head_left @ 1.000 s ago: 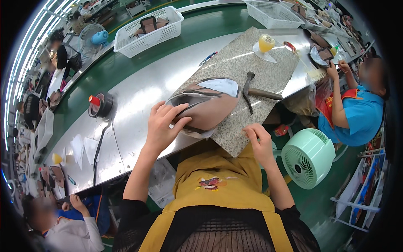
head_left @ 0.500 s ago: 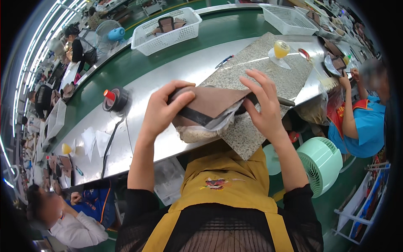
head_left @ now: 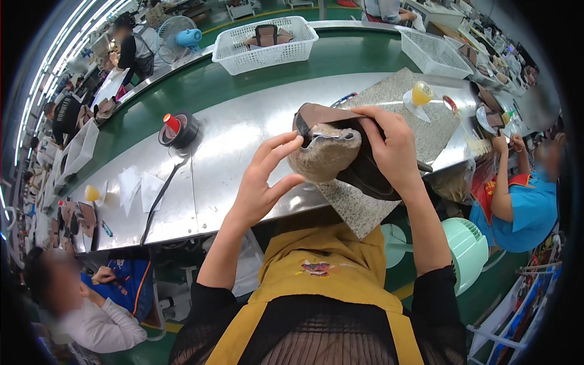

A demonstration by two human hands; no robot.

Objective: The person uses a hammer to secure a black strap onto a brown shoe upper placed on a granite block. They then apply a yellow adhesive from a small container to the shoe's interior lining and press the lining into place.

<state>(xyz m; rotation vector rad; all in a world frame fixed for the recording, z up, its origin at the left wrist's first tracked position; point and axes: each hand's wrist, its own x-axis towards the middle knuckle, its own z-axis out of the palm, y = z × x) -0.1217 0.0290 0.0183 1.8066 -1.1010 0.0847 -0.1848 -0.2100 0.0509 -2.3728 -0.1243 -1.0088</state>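
Note:
A brown shoe upper (head_left: 316, 114) with a beige fleece lining (head_left: 325, 162) is held up above the near edge of the metal bench. My right hand (head_left: 396, 149) grips its dark brown right part, thumb and fingers on either side. At the other end is my left hand (head_left: 255, 190), its fingers and thumb spread apart. The left fingertips reach the black strip along the upper's edge, while the thumb points toward the fleece. Under the upper lies a speckled stone slab (head_left: 420, 91) on the bench.
Left on the bench are a round black holder with a red top (head_left: 172, 123), white paper pieces (head_left: 151, 193) and a black strap (head_left: 159, 196). A yellow-filled cup (head_left: 421, 94) stands on the slab. White baskets (head_left: 264, 58) line the back. Co-workers sit both sides; a green fan (head_left: 465, 243) is right.
The shoe upper has turned, bringing its fleece lining into view. My right hand has moved onto its dark part, and my left hand has loosened and shifted right and downward.

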